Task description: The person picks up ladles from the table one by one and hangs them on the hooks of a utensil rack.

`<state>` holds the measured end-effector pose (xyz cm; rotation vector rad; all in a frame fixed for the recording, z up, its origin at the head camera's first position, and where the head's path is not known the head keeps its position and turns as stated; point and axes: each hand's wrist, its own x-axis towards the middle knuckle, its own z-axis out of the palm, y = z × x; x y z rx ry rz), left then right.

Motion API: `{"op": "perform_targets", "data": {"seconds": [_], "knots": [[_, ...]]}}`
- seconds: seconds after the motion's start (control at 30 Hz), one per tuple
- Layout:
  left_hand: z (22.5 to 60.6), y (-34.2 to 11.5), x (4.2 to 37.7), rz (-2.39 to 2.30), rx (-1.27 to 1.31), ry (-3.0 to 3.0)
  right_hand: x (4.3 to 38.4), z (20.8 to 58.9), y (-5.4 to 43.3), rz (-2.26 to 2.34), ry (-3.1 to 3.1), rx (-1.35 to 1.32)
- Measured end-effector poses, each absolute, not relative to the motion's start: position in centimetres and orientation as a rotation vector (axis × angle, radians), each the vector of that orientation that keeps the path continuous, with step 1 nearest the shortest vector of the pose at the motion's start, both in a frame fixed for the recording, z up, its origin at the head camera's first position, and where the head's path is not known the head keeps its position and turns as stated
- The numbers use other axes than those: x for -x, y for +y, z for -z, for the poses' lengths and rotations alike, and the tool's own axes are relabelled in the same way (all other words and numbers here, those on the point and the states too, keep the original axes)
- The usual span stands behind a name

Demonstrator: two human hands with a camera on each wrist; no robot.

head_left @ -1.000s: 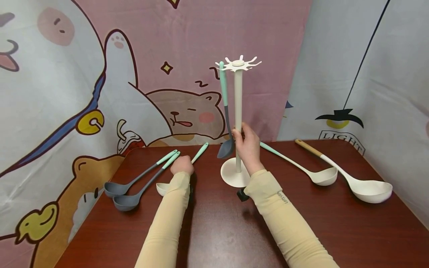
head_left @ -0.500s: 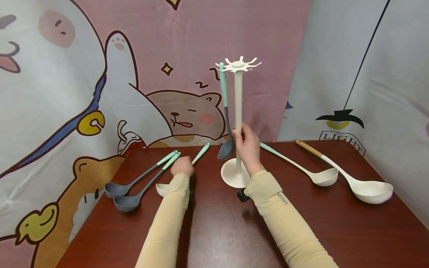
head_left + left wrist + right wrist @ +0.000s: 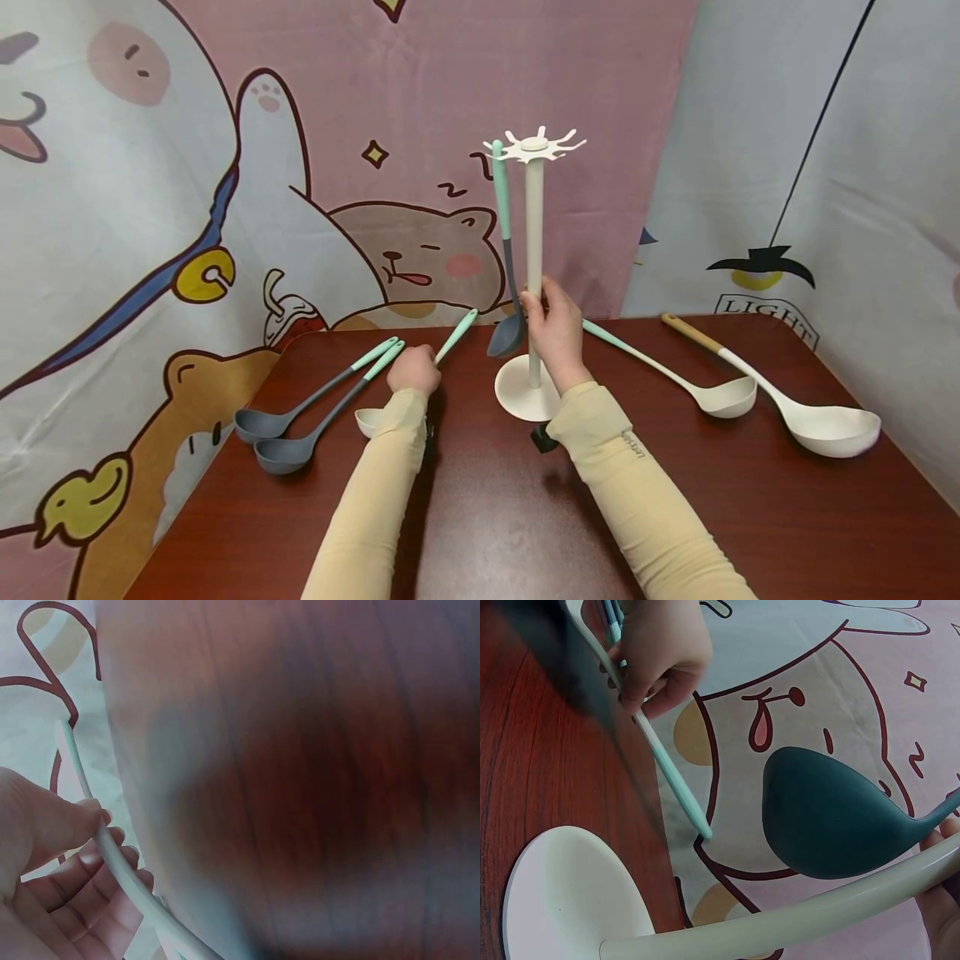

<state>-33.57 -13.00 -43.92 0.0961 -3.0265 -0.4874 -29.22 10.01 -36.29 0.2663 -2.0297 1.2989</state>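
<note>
My left hand (image 3: 415, 371) pinches the shaft of a white ladle with a mint handle (image 3: 456, 336). In the left wrist view the thumb and fingertips press on its pale shaft (image 3: 124, 870). The bowl is partly hidden by my sleeve in the head view. My right hand (image 3: 557, 335) grips the pole of a cream utensil stand (image 3: 534, 225) with a round base and a crown of hooks. From a left hook hangs a grey ladle (image 3: 506, 335) with a mint handle; its bowl is beside my right hand.
Two grey ladles (image 3: 283, 455) with mint handles lie on the left of the brown table (image 3: 480, 517). On the right lie a white ladle (image 3: 726, 397) with a mint handle and a larger one with a wooden handle (image 3: 832, 429). A cartoon cloth hangs behind.
The white ladle in my left hand has shifted slightly right, its handle end rising a little. My right hand, the stand and the hanging ladle have stayed put.
</note>
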Motion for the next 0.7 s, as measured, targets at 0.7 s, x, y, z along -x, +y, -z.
{"op": "perform_targets", "data": {"seconds": [0.7], "knots": [[43.0, -10.9, 32.6, 0.663, -0.012, -2.830, 29.3, 36.4, 10.0, -1.301, -2.035, -0.261]]}}
